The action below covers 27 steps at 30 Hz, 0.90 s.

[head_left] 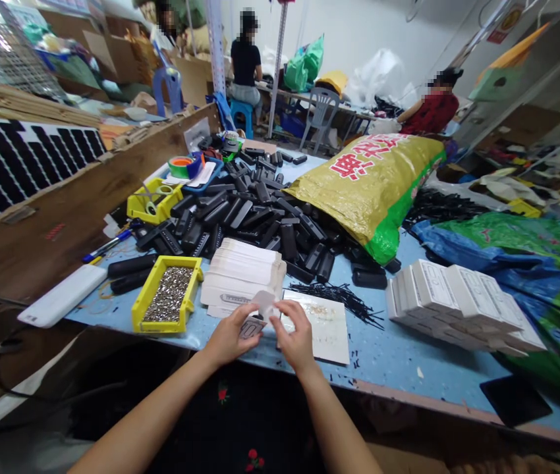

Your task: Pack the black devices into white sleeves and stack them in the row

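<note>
My left hand (233,334) is closed around a small white printed carton (253,325), held just above the table's front edge. Its pale end flap (263,301) stands up, and the fingers of my right hand (294,334) are pinched at that flap's edge. What lies inside the carton is mostly hidden. Right behind my hands is a stack of flat white cartons (243,266) with line drawings. To the right, a white board (332,332) carries tiny pale bits. Thin black strips (344,299) lie loose behind that board.
A yellow bin (136,319) of small metal parts stands left. Black plastic cases (260,224) are heaped behind, beside a gold-and-green sack (369,184). White boxes (452,303) are stacked at right, near a black flat object (516,400). Several people sit farther back.
</note>
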Motion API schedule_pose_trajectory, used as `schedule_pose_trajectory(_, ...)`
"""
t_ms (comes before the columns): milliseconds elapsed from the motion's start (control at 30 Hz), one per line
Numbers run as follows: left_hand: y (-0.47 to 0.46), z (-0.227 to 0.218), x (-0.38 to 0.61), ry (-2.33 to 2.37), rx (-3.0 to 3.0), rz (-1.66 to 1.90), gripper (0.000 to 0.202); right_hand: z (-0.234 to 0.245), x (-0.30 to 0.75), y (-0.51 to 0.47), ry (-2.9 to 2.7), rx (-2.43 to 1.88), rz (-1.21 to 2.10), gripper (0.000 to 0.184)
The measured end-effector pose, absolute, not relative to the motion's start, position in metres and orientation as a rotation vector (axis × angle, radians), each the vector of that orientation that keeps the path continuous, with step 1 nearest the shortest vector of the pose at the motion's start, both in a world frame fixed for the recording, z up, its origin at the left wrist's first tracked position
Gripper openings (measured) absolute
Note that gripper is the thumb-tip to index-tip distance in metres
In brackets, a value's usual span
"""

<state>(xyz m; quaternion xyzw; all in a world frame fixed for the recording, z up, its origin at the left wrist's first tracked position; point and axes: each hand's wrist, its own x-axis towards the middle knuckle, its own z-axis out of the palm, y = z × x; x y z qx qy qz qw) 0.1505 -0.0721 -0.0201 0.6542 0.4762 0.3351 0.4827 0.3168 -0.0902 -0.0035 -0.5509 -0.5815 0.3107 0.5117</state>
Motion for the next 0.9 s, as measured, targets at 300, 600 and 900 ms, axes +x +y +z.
schedule_pose_trajectory(300, -0.067, -0.015, 0.157, 1.194, 1.486, 0.737, 0.094, -0.025, 0.300, -0.082, -1.394, -1.025, 1.143, 0.031)
schedule_pose_trajectory(600, -0.064, -0.023, 0.152, 1.231, 1.511, 0.675, 0.100, -0.020, 0.299, -0.084, -1.441, -1.150, 0.912, 0.034)
schedule_pose_trajectory(900, -0.072, -0.002, 0.171, 1.264, 1.292, 0.782, 0.087, -0.032, 0.299, -0.115, -1.674, -1.300, 0.806, 0.100)
